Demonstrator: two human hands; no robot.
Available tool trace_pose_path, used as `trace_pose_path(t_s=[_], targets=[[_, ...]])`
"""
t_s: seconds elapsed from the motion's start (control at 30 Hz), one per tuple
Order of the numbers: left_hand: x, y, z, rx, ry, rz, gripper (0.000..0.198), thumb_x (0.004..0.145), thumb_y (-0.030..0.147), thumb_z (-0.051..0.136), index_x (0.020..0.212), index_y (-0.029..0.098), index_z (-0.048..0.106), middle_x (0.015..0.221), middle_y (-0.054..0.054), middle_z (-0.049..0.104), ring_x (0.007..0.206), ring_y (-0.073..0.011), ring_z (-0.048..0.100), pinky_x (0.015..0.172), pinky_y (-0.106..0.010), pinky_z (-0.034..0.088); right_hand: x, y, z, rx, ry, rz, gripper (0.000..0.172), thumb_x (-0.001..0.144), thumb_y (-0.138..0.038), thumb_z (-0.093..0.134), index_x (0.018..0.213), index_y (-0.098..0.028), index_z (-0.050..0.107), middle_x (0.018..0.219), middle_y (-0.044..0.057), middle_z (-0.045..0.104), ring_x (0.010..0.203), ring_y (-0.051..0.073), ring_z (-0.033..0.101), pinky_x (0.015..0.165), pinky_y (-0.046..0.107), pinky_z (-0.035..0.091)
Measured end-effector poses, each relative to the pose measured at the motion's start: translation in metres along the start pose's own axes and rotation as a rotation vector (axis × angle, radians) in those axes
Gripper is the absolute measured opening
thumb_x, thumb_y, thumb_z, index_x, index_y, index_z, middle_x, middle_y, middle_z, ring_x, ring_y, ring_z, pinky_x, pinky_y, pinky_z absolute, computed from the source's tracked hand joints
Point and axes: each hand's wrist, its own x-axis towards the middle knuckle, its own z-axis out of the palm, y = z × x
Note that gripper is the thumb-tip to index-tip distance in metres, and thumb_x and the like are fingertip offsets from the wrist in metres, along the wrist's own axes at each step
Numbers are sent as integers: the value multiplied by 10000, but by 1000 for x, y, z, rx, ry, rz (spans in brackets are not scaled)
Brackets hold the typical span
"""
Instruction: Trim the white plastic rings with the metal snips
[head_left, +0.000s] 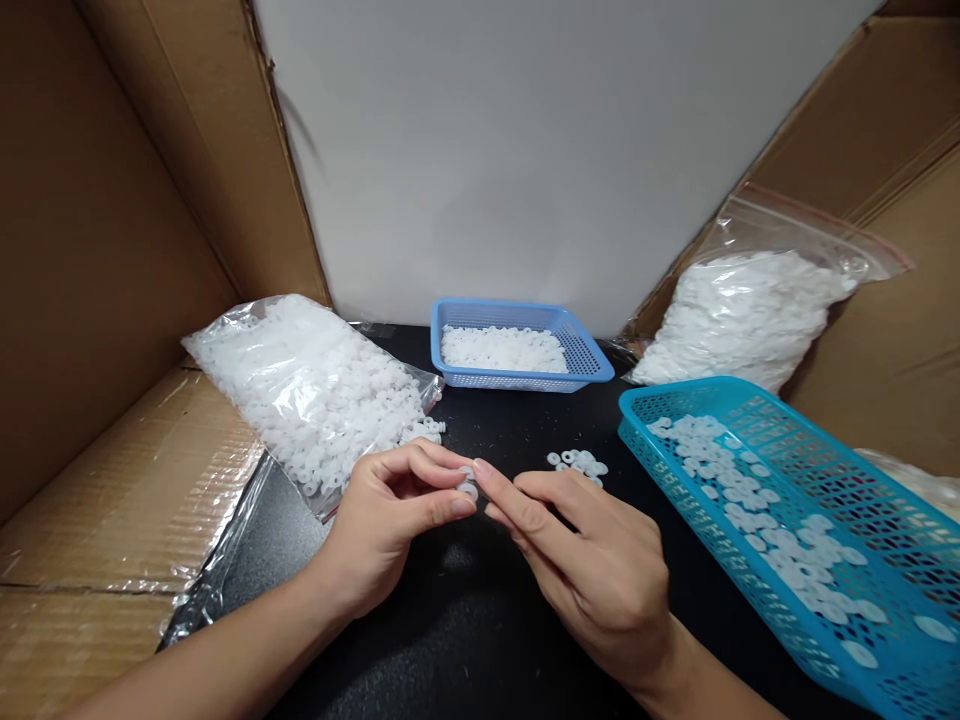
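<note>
My left hand (382,525) pinches small, translucent white plastic washers (468,490) between its thumb and fingertips. One ring faces me, and another sits just above it. From the other side, my right hand (600,570) reaches in with its index fingertip touching the upper ring. Its remaining fingers are curled, and its thumb is mostly hidden, so what it grips is unclear. Just beyond the right hand lies a small pile of loose washers (577,463) on the black table (465,640).
A clear bag of white rings (300,390) lies at left, some spilling out. A blue basket (517,381) of rings stands behind. At right, a teal basket (847,480) holds flat white discs, with another filled zip bag (750,310) behind. Cardboard walls (135,200) flank the table.
</note>
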Motion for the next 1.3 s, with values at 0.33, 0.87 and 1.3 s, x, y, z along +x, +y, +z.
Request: trace_pose_path(t_s=[0.33,0.87,1.3], targets=[[1,-1,-2,-68,-58,-33,370,615,91,950,930,231,816,870,-14,816,796,-143,743,766,-236,583,2,5,6,240,22,273,359,1012,-108,553,1311,-224,713,806,29,681,663,134,618,609,250,499],[1,-1,-6,106,-192,132,550,728,93,897,1210,293,726,934,-4,833,900,-159,756,855,-257,561,5,1,21,1293,-147,1063,456,835,-597,758,758,-178,597,598,-39,560,440,45,228,425,230,154],[-2,-1,-4,239,-168,204,484,749,128,892,1182,279,739,961,-2,831,937,-150,760,877,-238,547,8,-4,18,1176,-159,1002,463,730,-566,863,812,-199,593,648,-68,464,564,86,335,503,216,282]])
